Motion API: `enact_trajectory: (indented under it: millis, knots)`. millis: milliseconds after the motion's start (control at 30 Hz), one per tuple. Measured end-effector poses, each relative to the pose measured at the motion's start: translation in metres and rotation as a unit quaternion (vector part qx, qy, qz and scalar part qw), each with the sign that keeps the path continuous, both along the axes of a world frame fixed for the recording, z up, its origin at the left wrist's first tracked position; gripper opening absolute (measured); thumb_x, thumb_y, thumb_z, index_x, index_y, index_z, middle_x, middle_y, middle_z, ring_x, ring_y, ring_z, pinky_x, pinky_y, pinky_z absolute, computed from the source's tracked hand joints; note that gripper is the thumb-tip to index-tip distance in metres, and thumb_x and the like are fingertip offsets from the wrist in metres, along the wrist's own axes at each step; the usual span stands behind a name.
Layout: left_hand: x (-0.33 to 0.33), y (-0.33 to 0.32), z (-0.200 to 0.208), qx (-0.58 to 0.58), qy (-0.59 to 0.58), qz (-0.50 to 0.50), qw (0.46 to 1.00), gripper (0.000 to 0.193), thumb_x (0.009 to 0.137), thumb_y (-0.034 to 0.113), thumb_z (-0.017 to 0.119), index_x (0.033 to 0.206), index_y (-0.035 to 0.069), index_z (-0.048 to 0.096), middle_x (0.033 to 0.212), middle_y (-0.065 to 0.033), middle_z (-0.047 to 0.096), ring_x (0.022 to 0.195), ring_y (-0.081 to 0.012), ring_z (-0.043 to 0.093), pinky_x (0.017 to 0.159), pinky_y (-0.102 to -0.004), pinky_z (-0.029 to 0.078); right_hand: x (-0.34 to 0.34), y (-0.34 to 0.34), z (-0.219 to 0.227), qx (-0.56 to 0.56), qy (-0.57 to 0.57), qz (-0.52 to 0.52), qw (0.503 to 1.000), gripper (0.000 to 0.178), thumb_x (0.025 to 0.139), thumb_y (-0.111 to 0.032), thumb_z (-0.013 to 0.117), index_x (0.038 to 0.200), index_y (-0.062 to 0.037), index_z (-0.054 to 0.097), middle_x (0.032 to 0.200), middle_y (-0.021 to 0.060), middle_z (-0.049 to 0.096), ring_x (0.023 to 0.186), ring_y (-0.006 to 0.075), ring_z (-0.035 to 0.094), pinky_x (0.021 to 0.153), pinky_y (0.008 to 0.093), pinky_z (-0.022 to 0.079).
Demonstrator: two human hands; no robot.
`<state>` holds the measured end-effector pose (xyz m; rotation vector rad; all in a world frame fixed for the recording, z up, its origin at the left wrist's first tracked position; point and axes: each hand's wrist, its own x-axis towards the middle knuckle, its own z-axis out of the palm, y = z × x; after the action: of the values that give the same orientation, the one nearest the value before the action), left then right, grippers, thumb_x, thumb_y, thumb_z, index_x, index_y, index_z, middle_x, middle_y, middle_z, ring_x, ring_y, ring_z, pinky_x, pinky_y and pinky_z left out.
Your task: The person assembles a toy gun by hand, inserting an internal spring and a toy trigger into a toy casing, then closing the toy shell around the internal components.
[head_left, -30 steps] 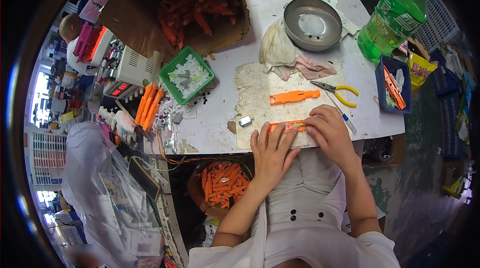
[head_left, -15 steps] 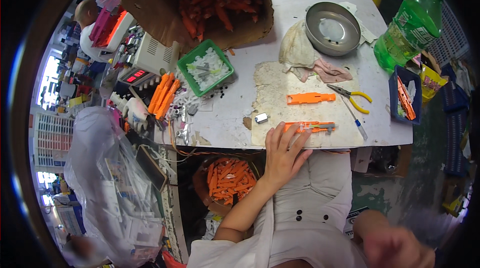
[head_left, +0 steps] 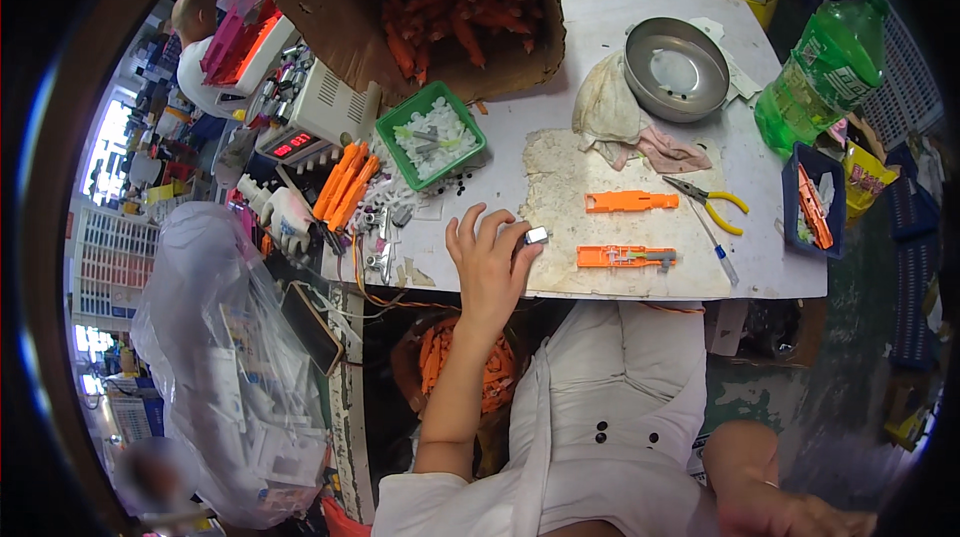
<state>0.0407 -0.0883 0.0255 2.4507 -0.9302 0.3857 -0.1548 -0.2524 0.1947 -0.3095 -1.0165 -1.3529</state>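
My left hand (head_left: 492, 255) rests over the table's near edge, thumb and index finger closed around a small silver motor (head_left: 537, 235); its other fingers are spread. Right of it lies an orange plastic half-shell (head_left: 605, 256) with grey and greenish parts fitted inside. Farther back is a second orange half-shell (head_left: 630, 202), bare of such parts. Yellow-handled pliers (head_left: 712, 201) and a thin screwdriver (head_left: 718, 250) lie to the right of the shells. My right hand (head_left: 800, 514) is low at the right, off the table beside my lap; its fingers are blurred and partly cut off.
A cardboard box (head_left: 330, 7) of orange parts stands at the back, near a green tray (head_left: 478, 142) of white pieces. A steel bowl (head_left: 715, 57), rag (head_left: 600, 112), green bottle (head_left: 820, 77) and blue bin (head_left: 800, 237) stand right. Under the table is another box of orange parts (head_left: 497, 382).
My left hand has left the filled orange half-shell and moved left to the silver motor. My right hand has shifted slightly down at the lower right. The whole view has shifted a little.
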Motion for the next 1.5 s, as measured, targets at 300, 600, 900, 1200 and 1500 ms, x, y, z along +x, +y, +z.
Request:
enact_trajectory:
  millis: [300, 600, 900, 1200, 1500]
  knots:
    - [-0.049, -0.009, 0.015, -0.128, -0.067, -0.059, 0.988, 0.027, 0.07, 0.021, 0.076, 0.094, 0.012, 0.067, 0.101, -0.0016, 0.058, 0.117, -0.0281, 0.042, 0.105, -0.0487, 0.023, -0.034, -0.018, -0.055, -0.372, 0.604, -0.123, 0.694, 0.029, 0.087, -0.017, 0.057, 0.114, -0.0133, 0.046, 0.099, 0.0036, 0.049, 0.081, 0.0156, 0.056, 0.073, 0.0319, 0.047]
    - [-0.081, -0.026, 0.037, -0.155, -0.131, -0.138, 0.969, 0.03, 0.067, 0.032, 0.078, 0.092, 0.018, 0.069, 0.1, 0.0035, 0.059, 0.117, -0.0229, 0.041, 0.107, -0.0489, 0.023, 0.017, -0.025, -0.099, -0.332, 0.734, -0.28, 0.522, 0.017, 0.079, -0.013, 0.071, 0.093, -0.0066, 0.065, 0.094, 0.0067, 0.056, 0.092, 0.0226, 0.051, 0.08, 0.0328, 0.041]
    - [-0.087, -0.033, 0.039, -0.173, -0.051, -0.161, 0.97, 0.031, 0.067, 0.032, 0.078, 0.093, 0.015, 0.069, 0.098, 0.0017, 0.06, 0.115, -0.0228, 0.043, 0.107, -0.0458, 0.025, 0.012, -0.027, -0.097, -0.368, 0.688, -0.345, 0.522, 0.015, 0.077, -0.011, 0.07, 0.09, -0.007, 0.065, 0.092, 0.007, 0.055, 0.09, 0.0254, 0.05, 0.079, 0.0355, 0.04]
    - [-0.094, -0.035, 0.032, -0.193, -0.017, -0.15, 0.97, 0.031, 0.07, 0.031, 0.076, 0.094, 0.012, 0.068, 0.098, -0.0013, 0.06, 0.112, -0.024, 0.045, 0.105, -0.045, 0.028, 0.014, -0.023, -0.102, -0.403, 0.673, -0.367, 0.501, 0.014, 0.082, -0.011, 0.065, 0.092, -0.0046, 0.057, 0.094, 0.0099, 0.054, 0.091, 0.0291, 0.049, 0.081, 0.0382, 0.04]
    - [-0.099, -0.033, 0.026, -0.183, -0.035, -0.126, 0.975, 0.03, 0.074, 0.032, 0.073, 0.094, 0.011, 0.068, 0.098, -0.002, 0.059, 0.109, -0.0237, 0.046, 0.104, -0.0444, 0.03, 0.019, -0.02, -0.107, -0.443, 0.651, -0.372, 0.492, 0.017, 0.082, -0.004, 0.061, 0.097, -0.0026, 0.053, 0.097, 0.012, 0.05, 0.094, 0.031, 0.048, 0.083, 0.04, 0.041]
